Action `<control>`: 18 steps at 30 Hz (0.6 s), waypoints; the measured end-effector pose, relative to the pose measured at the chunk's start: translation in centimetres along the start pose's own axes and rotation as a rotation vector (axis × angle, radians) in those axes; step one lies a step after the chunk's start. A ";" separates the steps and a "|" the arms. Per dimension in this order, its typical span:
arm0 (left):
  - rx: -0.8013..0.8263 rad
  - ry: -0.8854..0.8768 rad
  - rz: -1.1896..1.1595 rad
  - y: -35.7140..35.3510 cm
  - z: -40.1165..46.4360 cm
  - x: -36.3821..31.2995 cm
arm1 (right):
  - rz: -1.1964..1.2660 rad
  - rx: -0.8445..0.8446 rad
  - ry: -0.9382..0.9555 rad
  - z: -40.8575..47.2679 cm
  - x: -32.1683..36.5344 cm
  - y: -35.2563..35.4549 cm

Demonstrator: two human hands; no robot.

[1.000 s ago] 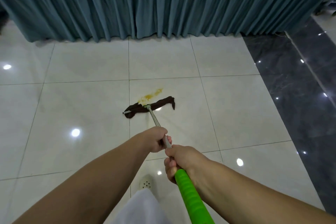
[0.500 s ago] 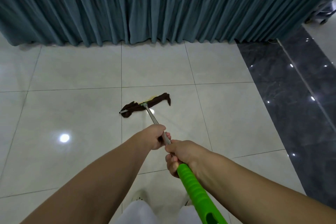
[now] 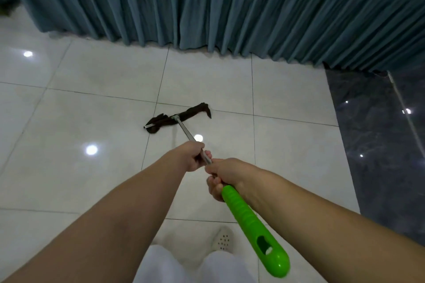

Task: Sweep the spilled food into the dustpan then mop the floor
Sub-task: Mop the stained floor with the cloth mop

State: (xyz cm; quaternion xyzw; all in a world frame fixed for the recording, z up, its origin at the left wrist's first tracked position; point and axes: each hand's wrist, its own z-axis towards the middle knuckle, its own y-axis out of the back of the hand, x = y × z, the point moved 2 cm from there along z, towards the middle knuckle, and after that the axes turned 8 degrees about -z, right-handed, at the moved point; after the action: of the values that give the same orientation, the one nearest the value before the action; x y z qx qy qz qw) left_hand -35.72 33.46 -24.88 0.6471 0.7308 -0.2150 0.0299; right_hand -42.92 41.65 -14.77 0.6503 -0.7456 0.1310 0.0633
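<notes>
A mop with a dark brown cloth head (image 3: 177, 117) lies on the white tiled floor (image 3: 80, 179) ahead of me. Its metal shaft (image 3: 187, 132) runs back to a bright green handle (image 3: 250, 223). My left hand (image 3: 192, 156) grips the metal shaft. Just behind it, my right hand (image 3: 226, 176) grips the shaft where the green handle begins. No yellow spill shows on the tiles around the mop head; the floor under the cloth is hidden. No dustpan is in view.
A teal pleated curtain (image 3: 230, 7) hangs along the far edge of the floor. Dark marble flooring (image 3: 379, 145) runs down the right side. My white trousers and a white perforated shoe (image 3: 223, 240) show at the bottom. Ceiling lights glint on the tiles.
The mop head has pushed forward over the yellow smear, which no longer shows. My view has swung, so the curtain now slants and more of the green handle is visible.
</notes>
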 end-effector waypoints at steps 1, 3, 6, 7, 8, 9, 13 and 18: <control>-0.009 -0.007 -0.012 -1.2 0.4 0.3 | -0.013 0.009 -0.005 0.1 0.1 1.5; -0.018 -0.010 -0.022 -3.7 1.0 1.5 | -0.018 0.024 -0.013 -0.1 -0.1 4.6; -0.037 -0.013 0.004 -7.1 1.8 3.9 | -0.027 0.028 -0.017 -0.7 -1.6 9.3; -0.055 -0.006 0.004 -8.2 1.9 4.9 | -0.040 0.022 -0.018 -1.1 -2.3 10.7; -0.071 0.004 0.000 -9.3 1.9 6.0 | -0.055 0.016 -0.018 -1.6 -2.9 12.1; -0.074 0.017 -0.005 -10.4 1.9 7.0 | -0.067 0.013 -0.018 -2.2 -3.5 13.5; -0.056 0.077 -0.005 -15.2 1.8 10.6 | -0.062 0.016 -0.012 -4.8 -5.3 18.8; -0.035 0.161 0.026 -20.9 1.8 14.2 | -0.008 -0.003 -0.027 -8.3 -6.9 24.2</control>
State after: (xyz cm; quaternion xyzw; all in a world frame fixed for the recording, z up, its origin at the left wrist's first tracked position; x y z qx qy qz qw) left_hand -58.42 44.58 -25.31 0.6710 0.7261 -0.1491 -0.0151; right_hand -66.43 53.42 -11.41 0.6549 -0.7440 0.1209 0.0548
